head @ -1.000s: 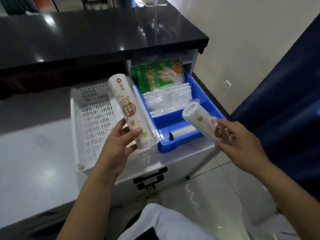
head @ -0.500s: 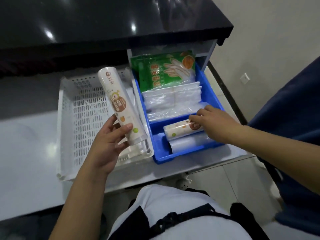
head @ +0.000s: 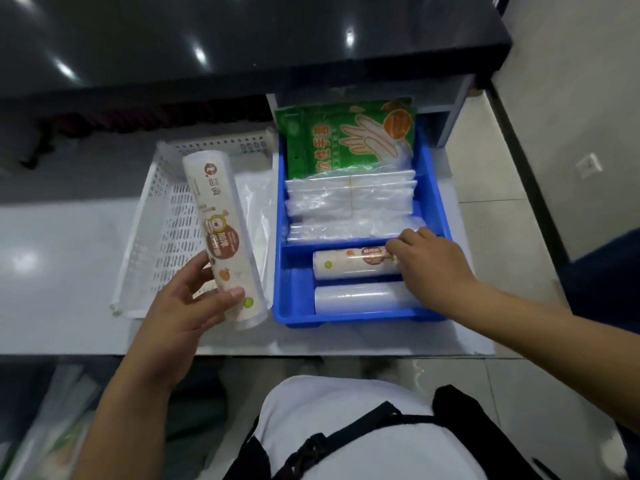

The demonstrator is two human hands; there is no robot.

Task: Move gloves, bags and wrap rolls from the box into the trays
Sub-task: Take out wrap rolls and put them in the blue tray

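1. Blue plastic walled the tray (head: pixel 437 202) where my right hand (head: pixel 433 265) had just come down: a second before, that hand held the short printed wrap roll (head: pixel 353 265) in the air beside the tray, and now the roll lay in the tray's near compartment.
2. That grip had its fingers curled over the roll's right end, touching it; I could not tell whether they pinched it or had begun to let go.
3. I judged this roll as good as delivered, so one more item of the task was in place.
4. The short roll lay flat, its long axis running left to right across the compartment, just behind a clear wrap roll (head: pixel 360 297) lying the same way.
5. Beyond the divider the folded clear bags (head: pixel 349 199) sat stacked, and the green glove packets (head: pixel 349 136) stood at the far end of the same tray.
6. My left hand (head: pixel 187 317) still gripped the long printed wrap roll (head: pixel 221 237), thumb across its lower front and fingers behind it.
7. That roll was held above the right edge of the white perforated tray (head: pixel 166 230), tilted, its long axis running from near me away, the top end leaning slightly left.
8. It seemed to me the long one was next, likely for the white tray on the tabletop (head: pixel 59 271).
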